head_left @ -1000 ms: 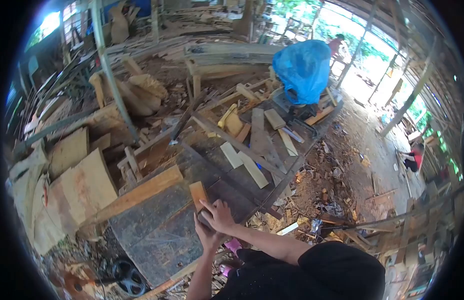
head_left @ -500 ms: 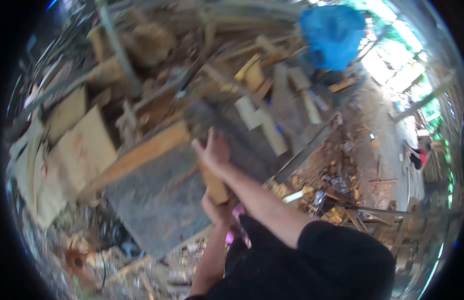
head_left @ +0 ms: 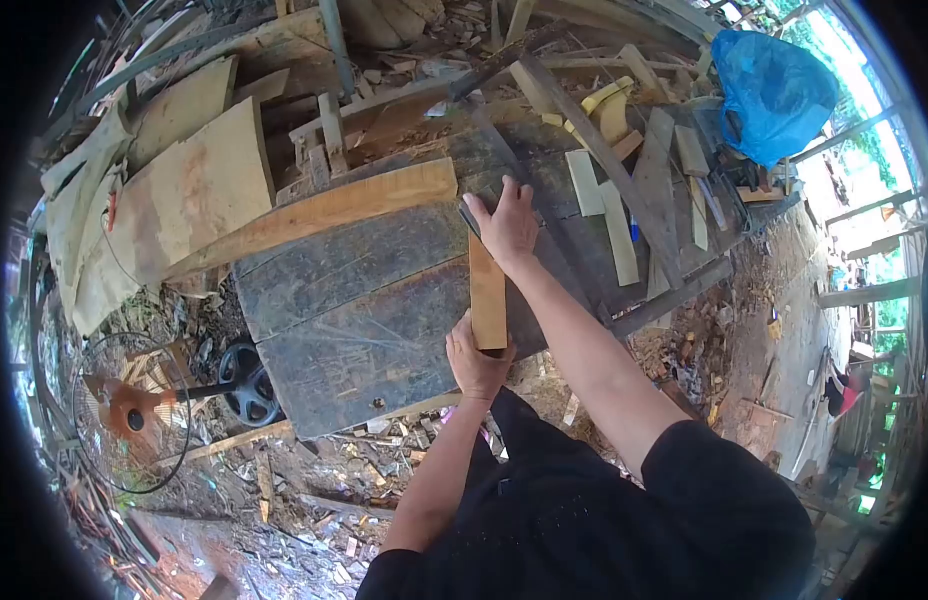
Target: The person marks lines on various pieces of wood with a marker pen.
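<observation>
One pale wood strip (head_left: pixel 487 290) | left hand (head_left: pixel 474 362) grips near end | right hand (head_left: pixel 506 225) flat, open, atop far end

I hold a short wood strip (head_left: pixel 487 295) lying on the dark worktop (head_left: pixel 354 310), pointing away from me. My left hand (head_left: pixel 474 365) grips its near end, and my right hand (head_left: pixel 506 225) lies flat on its far end with the fingers spread. A long pale plank (head_left: pixel 324 215) crosses the worktop just left of my right hand. Two pale slats (head_left: pixel 604 205) lie to the right. A blue plastic cover (head_left: pixel 774 90) sits far right, and a fan (head_left: pixel 129 410) lies on the ground near left.
</observation>
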{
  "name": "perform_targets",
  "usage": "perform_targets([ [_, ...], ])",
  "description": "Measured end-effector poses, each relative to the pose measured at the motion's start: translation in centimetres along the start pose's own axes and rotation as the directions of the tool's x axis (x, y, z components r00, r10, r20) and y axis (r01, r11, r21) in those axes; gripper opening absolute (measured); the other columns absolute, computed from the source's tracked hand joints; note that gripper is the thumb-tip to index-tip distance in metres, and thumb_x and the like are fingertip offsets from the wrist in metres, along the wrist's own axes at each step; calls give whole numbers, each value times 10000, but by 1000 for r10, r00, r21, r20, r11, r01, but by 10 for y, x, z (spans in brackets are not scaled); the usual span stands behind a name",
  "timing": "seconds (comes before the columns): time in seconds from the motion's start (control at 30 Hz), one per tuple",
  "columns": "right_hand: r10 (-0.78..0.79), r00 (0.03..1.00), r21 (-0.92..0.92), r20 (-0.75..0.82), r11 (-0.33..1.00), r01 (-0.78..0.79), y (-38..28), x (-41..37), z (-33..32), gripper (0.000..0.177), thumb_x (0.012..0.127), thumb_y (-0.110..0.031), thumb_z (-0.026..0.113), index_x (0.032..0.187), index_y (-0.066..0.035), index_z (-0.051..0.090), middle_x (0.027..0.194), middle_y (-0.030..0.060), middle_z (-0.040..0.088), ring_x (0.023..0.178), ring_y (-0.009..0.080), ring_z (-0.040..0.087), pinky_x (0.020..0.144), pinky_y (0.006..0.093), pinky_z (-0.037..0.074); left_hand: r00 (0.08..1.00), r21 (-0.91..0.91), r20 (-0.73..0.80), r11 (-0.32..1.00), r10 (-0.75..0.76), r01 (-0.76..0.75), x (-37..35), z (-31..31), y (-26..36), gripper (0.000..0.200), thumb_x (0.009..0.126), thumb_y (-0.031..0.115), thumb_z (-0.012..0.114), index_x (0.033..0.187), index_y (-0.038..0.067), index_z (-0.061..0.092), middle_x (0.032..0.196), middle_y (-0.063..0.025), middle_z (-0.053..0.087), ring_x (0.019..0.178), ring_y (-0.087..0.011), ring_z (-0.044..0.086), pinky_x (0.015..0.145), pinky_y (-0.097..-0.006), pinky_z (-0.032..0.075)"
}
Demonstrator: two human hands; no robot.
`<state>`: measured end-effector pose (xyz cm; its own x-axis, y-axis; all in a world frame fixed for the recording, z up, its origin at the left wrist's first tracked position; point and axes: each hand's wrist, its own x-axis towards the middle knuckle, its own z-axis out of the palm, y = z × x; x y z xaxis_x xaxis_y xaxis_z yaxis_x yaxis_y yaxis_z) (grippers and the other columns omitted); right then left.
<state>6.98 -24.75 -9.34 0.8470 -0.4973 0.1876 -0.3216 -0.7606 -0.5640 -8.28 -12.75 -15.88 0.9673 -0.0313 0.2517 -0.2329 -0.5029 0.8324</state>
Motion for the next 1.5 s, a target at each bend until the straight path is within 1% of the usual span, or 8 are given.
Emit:
perform_targets([
  [0.2,-61,989,92,133,995,49,15,-134,-43,871,780,-486,770,1417,-52,364,1193,220,462,1069,433,556,851,504,501,999,-12,31,1000,-24,24,-4,-1,-5,815,607,227,844,1294,50,443,1243,-150,556,1129,-359,525,990,-454,401],
  [0.57,-195,979,-114,-52,975,188,1,80,3,670,807,-489,730,1275,-64,508,1120,234,589,1007,411,606,801,499,506,998,34,58,999,11,-13,3,-6,5,782,647,212,820,1312,35,448,1201,-178,559,1124,-373,520,974,-466,415],
  [0.87,60,956,303,288,941,-151,123,-29,-142,561,867,-451,676,1239,-39,597,1112,177,676,1059,329,649,903,390,501,984,-266,-2,948,-180,173,5,-48,-20,759,707,-2,771,1380,34,423,1255,-136,545,1179,-269,519,1020,-394,401],
  [1.0,361,918,569,-168,795,-208,210,-40,-241,349,901,-219,661,1189,-32,598,1067,89,642,977,168,604,871,313,474,988,-129,50,980,-149,155,29,-87,-34,799,719,93,792,1412,40,398,1301,-150,515,1202,-299,497,1048,-432,364],
  [1.07,446,767,558,-460,818,-141,241,-26,-297,300,910,-193,651,1164,-39,601,1034,68,631,957,153,582,858,300,468,986,365,99,917,136,-163,50,-102,-4,848,721,282,805,1430,73,391,1361,-164,459,1269,-348,416,1067,-510,305],
  [1.2,495,447,414,-745,869,-271,351,15,-335,334,900,-231,669,1155,-26,603,1031,101,654,962,205,614,887,328,468,959,491,250,836,135,-246,89,-84,43,896,705,412,791,1442,106,385,1411,-171,401,1323,-375,327,1070,-551,256],
  [1.37,609,710,427,-354,780,-457,390,75,-318,439,853,-274,711,1215,-52,597,1211,170,639,1089,296,631,943,383,475,836,564,548,744,-13,-358,122,-48,72,1027,606,408,857,1458,119,362,1418,-153,415,1325,-356,351,1091,-515,252],
  [1.5,545,739,276,-397,838,-470,383,112,-285,449,845,-265,715,1232,-69,598,1217,171,632,1070,301,639,921,392,490,808,605,577,726,-117,-327,129,-33,67,953,677,335,830,1462,125,333,1352,-118,485,1253,-332,420,1043,-508,295],
])
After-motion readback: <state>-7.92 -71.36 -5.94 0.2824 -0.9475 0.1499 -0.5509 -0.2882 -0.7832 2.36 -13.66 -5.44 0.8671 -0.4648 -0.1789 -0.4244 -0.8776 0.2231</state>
